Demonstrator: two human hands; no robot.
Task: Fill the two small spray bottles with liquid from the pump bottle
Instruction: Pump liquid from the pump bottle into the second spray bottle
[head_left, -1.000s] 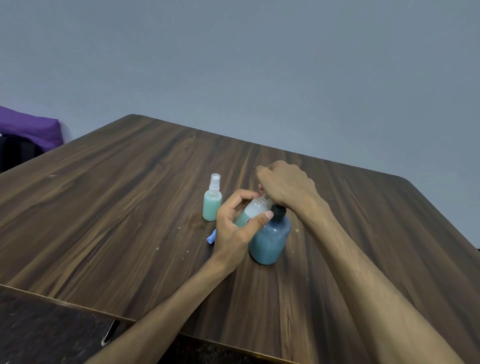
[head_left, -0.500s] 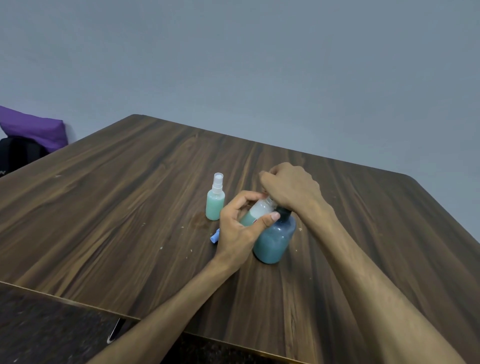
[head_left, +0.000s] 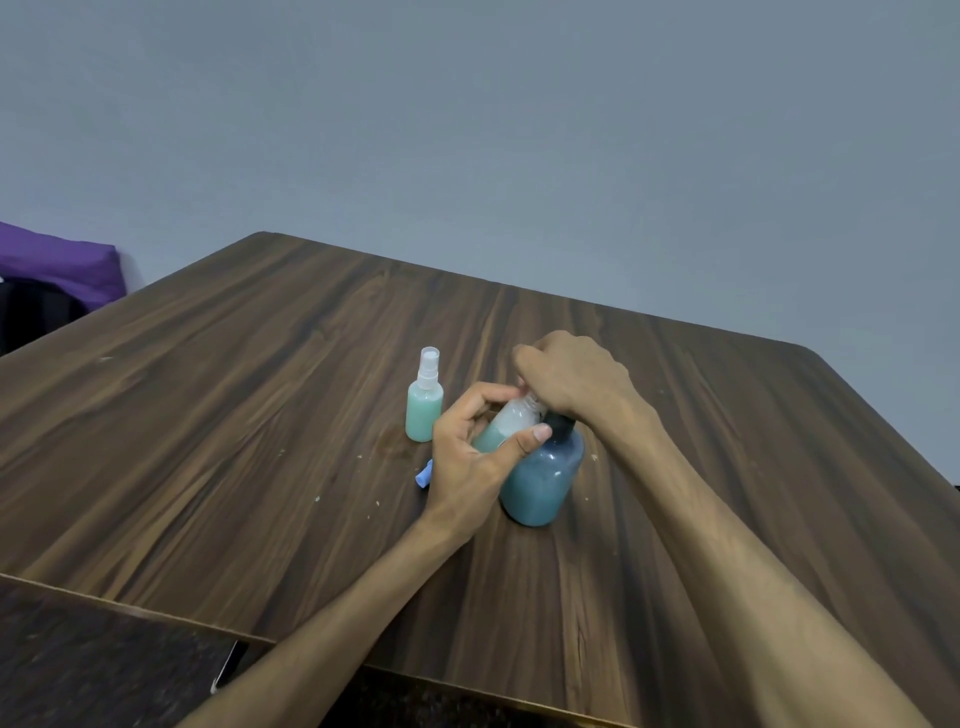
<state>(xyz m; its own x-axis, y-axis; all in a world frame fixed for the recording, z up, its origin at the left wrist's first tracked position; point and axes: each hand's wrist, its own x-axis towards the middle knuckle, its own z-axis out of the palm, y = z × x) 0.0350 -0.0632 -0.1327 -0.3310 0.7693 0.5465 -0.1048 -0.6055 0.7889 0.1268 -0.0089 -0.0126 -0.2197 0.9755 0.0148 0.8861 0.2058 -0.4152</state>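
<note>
Dark wood desk (head_left: 260, 415) carried everything. Tilted second spray bottle (head_left: 506, 428), part full, sat pinched in the left hand (head_left: 467, 462) against the pump bottle (head_left: 543, 480); the right hand (head_left: 571, 376) curled over its neck. A slip could spill liquid or topple the pump bottle. The filled spray bottle (head_left: 424, 410) stood just left.

Plain grey-blue wall (head_left: 519, 130) fills the upper half, evenly lit, unmarked. Dark wood-grain table (head_left: 234, 415) with rounded far corners and a pale front edge; small light flecks scattered on its surface. Purple cushion (head_left: 57, 260) at far left against the wall, over something black (head_left: 31, 312). Dark speckled floor (head_left: 93, 660) below the near edge.
</note>
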